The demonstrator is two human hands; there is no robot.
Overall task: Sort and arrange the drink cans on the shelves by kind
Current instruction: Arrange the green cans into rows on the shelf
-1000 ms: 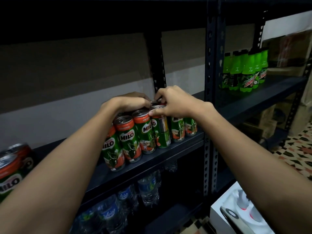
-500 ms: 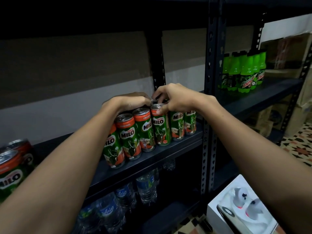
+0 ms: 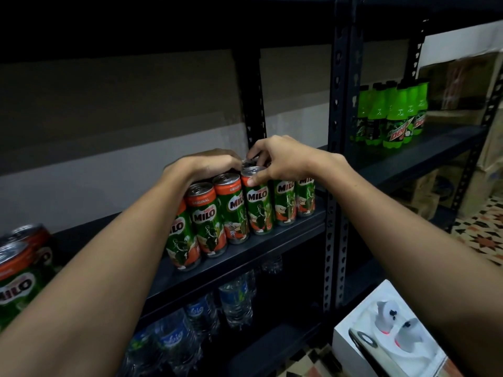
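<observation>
A row of green and orange Milo cans (image 3: 231, 210) stands along the front of the dark shelf (image 3: 245, 258), with more cans behind it. My left hand (image 3: 206, 165) lies cupped over the tops of the back cans, fingers curled down behind them. My right hand (image 3: 283, 161) has its thumb on the rim of the middle front can (image 3: 258, 206), whose logo faces forward. Its fingertips pinch the top of a can just behind. Two more Milo cans (image 3: 19, 268) stand at the far left of the same shelf.
Green Mountain Dew bottles (image 3: 394, 118) stand on the neighbouring shelf to the right, past a perforated upright post (image 3: 337, 159). Water bottles (image 3: 234, 297) fill the shelf below. A white box (image 3: 394, 336) sits on the tiled floor at bottom right.
The can under my right thumb has turned so that its Milo logo faces front. Both hands stay on the can tops.
</observation>
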